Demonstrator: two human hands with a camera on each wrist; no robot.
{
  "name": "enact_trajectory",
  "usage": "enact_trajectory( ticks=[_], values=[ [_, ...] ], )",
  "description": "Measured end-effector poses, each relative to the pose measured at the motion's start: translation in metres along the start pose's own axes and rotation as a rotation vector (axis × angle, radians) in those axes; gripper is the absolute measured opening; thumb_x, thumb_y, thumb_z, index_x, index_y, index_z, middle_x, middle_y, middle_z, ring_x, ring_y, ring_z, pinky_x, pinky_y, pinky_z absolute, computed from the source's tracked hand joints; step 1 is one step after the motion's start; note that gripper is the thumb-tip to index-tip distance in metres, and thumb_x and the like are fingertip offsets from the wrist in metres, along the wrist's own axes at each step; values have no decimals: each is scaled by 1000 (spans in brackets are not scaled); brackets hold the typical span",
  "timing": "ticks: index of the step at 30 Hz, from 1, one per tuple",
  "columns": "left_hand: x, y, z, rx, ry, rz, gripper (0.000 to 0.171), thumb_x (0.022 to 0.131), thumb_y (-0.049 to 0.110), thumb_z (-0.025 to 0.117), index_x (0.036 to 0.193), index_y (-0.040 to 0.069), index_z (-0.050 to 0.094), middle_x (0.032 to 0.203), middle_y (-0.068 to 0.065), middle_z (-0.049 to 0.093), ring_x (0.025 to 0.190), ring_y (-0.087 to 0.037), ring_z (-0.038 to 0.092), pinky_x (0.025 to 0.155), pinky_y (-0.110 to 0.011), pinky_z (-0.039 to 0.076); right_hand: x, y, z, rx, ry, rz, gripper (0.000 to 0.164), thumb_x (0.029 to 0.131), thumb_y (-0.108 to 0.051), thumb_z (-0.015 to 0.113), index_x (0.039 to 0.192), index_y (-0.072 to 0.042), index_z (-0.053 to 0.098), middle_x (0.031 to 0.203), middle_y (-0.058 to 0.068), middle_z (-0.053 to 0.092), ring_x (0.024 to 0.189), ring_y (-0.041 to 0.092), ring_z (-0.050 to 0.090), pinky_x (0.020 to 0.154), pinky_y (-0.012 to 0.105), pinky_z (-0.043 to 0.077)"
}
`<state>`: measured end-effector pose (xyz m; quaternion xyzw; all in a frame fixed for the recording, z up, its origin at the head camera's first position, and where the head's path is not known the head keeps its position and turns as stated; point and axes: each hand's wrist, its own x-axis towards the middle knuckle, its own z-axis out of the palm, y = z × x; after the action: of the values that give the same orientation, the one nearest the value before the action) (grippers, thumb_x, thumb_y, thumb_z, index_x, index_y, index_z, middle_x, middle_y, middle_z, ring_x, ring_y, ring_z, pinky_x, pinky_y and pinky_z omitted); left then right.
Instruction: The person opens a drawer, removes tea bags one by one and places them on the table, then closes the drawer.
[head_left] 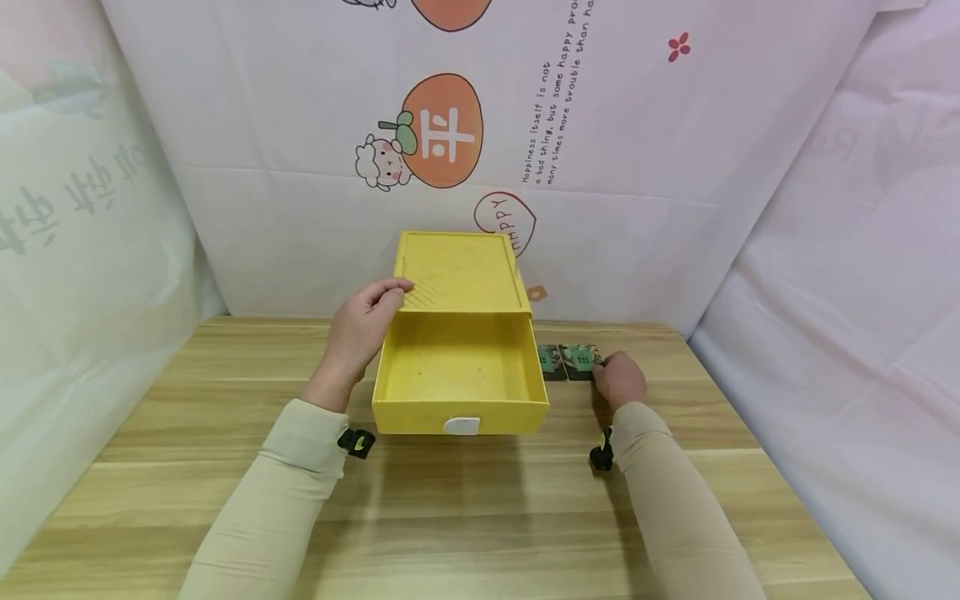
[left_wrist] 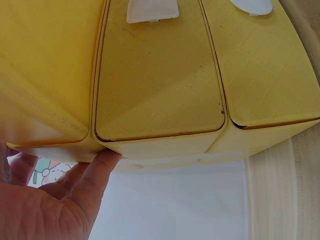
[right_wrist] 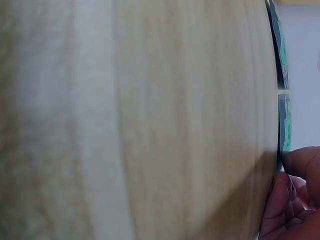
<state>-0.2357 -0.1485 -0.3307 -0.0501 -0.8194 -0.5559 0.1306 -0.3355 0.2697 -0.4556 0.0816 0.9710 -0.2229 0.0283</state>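
A yellow drawer cabinet [head_left: 465, 268] stands on the table with its top drawer [head_left: 460, 418] pulled out, its bare yellow floor showing. Two lower drawer fronts [left_wrist: 160, 75] with white handles appear in the left wrist view. My left hand [head_left: 365, 327] rests at the cabinet's upper left edge, fingertips touching the side and top. To the cabinet's right lie two flat, dark squares with green patches, side by side. My right hand [head_left: 621, 379] pinches the near right edge of the right-hand square [head_left: 580, 360] between thumb and fingers. The left-hand square [head_left: 551, 362] is partly hidden by the drawer.
Behind the wood-grain table [head_left: 450, 517] hangs a printed white cloth [head_left: 615, 167], close to the cabinet's back. White cloth also borders both sides. A black wrist strap [head_left: 357, 442] sits on the left sleeve, another [head_left: 602, 452] on the right.
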Motion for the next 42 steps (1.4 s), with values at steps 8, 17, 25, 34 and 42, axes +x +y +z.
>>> enact_trajectory(
  ticks=[8,17,25,34,42],
  values=[
    [0,2,0,-2,3,0,39,108,42,47,133,23,71,144,3,63,124,-23,57,105,-45,45,1,2,0,2,0,2,44,105,-24,51,131,10,62,134,30,63,119,44,63,103,55,50],
    [-1,3,0,-2,5,-3,39,108,41,47,133,22,71,145,3,63,125,-23,57,106,-46,46,-3,1,-2,-8,2,1,39,105,-25,52,117,9,67,116,27,69,95,35,64,86,49,53],
    [-2,4,-1,-3,1,-10,40,108,42,47,134,22,70,145,3,62,122,-24,57,105,-45,45,-4,2,-3,-3,8,5,37,105,-25,51,109,7,69,109,25,69,90,33,62,83,47,52],
    [-2,3,0,-7,2,-7,39,108,42,47,133,22,70,145,3,62,124,-23,57,106,-45,45,-4,4,-4,17,5,-7,45,105,-25,48,126,12,64,130,32,64,110,41,63,99,54,51],
    [-1,3,0,-3,8,-6,39,108,42,47,133,22,71,144,3,63,123,-23,57,106,-45,45,-8,3,-7,46,-8,5,55,107,-27,43,144,12,52,148,33,52,136,49,51,112,57,44]
  ],
)
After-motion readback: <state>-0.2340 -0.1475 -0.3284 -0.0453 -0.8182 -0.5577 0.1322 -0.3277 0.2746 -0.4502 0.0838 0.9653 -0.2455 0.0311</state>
